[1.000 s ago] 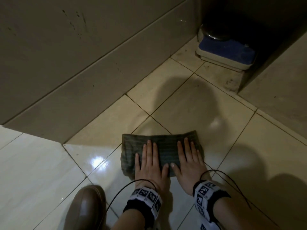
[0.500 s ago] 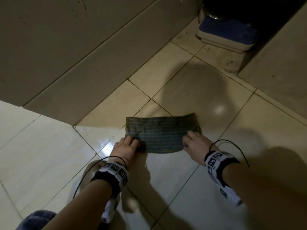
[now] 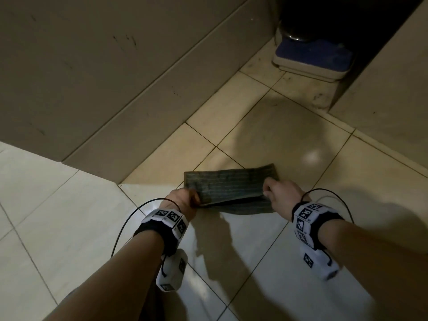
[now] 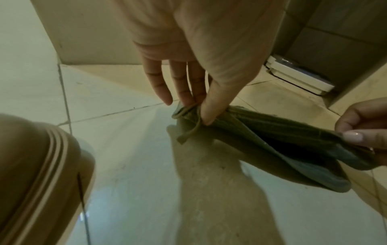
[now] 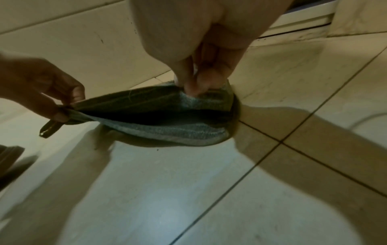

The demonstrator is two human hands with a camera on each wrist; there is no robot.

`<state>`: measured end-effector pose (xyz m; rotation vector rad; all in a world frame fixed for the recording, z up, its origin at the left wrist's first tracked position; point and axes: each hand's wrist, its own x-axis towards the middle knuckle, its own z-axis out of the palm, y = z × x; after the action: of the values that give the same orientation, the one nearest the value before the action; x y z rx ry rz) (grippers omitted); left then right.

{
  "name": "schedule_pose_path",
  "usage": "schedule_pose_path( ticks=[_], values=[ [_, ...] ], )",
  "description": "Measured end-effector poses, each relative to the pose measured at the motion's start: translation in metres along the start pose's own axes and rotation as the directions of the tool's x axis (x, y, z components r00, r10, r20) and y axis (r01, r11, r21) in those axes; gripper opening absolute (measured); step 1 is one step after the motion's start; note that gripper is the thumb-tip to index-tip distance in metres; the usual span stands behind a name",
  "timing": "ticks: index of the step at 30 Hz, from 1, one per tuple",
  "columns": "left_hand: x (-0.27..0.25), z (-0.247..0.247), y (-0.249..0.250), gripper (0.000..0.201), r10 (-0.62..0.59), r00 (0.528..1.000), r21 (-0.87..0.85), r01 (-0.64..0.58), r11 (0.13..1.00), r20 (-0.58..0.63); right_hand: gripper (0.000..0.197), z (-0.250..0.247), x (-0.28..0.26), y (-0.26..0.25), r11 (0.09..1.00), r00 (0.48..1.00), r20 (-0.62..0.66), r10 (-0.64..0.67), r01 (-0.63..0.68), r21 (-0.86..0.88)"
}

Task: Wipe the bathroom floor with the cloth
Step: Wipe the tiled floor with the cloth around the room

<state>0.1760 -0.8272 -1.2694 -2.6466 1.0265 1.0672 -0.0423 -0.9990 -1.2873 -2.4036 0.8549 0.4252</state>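
A dark green-grey striped cloth (image 3: pixel 229 186) hangs folded over the cream tiled floor (image 3: pixel 266 135), its lower fold (image 5: pixel 167 131) sagging down to the tiles. My left hand (image 3: pixel 185 200) pinches the cloth's near left corner between thumb and fingers (image 4: pixel 201 106), beside a small hanging loop (image 4: pixel 186 114). My right hand (image 3: pixel 278 193) pinches the near right corner (image 5: pixel 192 86). Both near corners are lifted off the floor, and the two layers gape apart between the hands.
A tiled wall (image 3: pixel 115 77) runs along the left. A blue and white scale (image 3: pixel 312 59) lies in the far dark corner beside a raised tiled step (image 3: pixel 382 93). A brown shoe (image 4: pixel 37 174) stands close on my left. Cables loop from both wrist units.
A second ago both palms lay flat on the cloth. They slid out to its near corners, pinched them and raised the near edge off the floor.
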Motion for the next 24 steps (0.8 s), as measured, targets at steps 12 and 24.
schedule_pose_path(
  ticks=[12,24],
  values=[
    [-0.008,-0.004,0.001,0.025,0.058,0.997,-0.164,-0.051,0.985,0.042,0.019,-0.025,-0.002,0.006,0.998,0.997,-0.077,-0.012,0.007,-0.060],
    [-0.029,-0.142,0.010,0.016,0.013,0.983,-0.543,-0.111,0.833,-0.182,0.021,-0.154,0.016,-0.040,0.989,0.939,-0.344,0.021,0.031,0.143]
  ],
)
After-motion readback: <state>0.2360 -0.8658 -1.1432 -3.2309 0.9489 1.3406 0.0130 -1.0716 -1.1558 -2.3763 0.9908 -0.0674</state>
